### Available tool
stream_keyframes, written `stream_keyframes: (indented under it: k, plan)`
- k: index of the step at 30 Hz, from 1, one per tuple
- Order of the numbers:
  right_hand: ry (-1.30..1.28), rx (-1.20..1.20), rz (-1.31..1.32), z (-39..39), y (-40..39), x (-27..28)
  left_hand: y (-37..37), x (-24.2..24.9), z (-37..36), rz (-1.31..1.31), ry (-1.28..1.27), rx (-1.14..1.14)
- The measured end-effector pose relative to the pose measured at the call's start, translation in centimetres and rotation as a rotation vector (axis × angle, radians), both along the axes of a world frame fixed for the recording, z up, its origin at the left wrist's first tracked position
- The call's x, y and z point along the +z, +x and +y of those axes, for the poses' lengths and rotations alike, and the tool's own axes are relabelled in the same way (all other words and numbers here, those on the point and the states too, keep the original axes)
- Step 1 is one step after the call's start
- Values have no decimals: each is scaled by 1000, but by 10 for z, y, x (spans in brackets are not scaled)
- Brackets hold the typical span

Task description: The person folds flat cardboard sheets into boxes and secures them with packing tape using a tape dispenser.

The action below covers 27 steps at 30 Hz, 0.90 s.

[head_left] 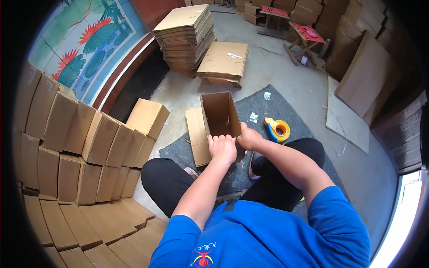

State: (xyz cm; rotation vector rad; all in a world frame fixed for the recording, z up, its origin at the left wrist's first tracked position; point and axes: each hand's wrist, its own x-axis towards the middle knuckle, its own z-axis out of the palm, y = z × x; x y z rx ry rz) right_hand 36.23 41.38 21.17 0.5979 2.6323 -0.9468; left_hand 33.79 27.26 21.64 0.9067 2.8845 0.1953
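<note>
An open cardboard box (217,102) stands between my knees, its inside facing up. My left hand (223,148) is closed over the box's near rim, knuckles up. Just to its right, my right hand (250,137) grips the rim near the right corner, with its thumb close to the left hand. The palms and the lower front of the box are hidden. A cardboard flap (195,129) sticks out on the box's left side. A tape dispenser with yellow tape (285,128) lies on the dark mat (286,109), right of my right hand.
Finished-looking cardboard boxes (67,120) are piled in rows along my left. Beyond the mat are a tall stack of flat cartons (185,44) and a lower stack (223,62). Folding stools (306,35) and more cartons (308,11) stand at the back right.
</note>
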Motion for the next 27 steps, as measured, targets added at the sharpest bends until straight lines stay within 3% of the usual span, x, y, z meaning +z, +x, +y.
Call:
stream_keyframes:
  k: [6,10,12,13,17,18,20,21,22,24,27]
  plan:
    - [179,-1,150,-23,9,12,-16,-37,-11,-63,-144,77]
    - [663,328,731,-26,11,2,-21,-45,-4,-91,-191,53]
    - [632,535,585,-26,12,-1,-23,-53,-8,-68,-218,42]
    - [437,532,463,-27,12,-8,-26,-55,-9,-91,-236,7]
    - [319,468,572,-24,3,-17,-43,-63,-9,-149,-209,-65]
    - [313,464,564,-22,0,-17,-54,-52,-5,-214,-266,-98]
    - [314,538,477,-19,-4,-15,-75,-12,16,-522,-262,67]
    - [351,555,436,-17,-6,-15,-85,8,24,-521,-210,76]
    - [349,552,431,-17,-7,-15,-99,6,32,-447,-56,88]
    - [356,560,430,-17,-8,-15,-121,-9,46,20,441,15]
    - [343,527,505,-16,-9,-18,-149,-6,75,231,564,-118]
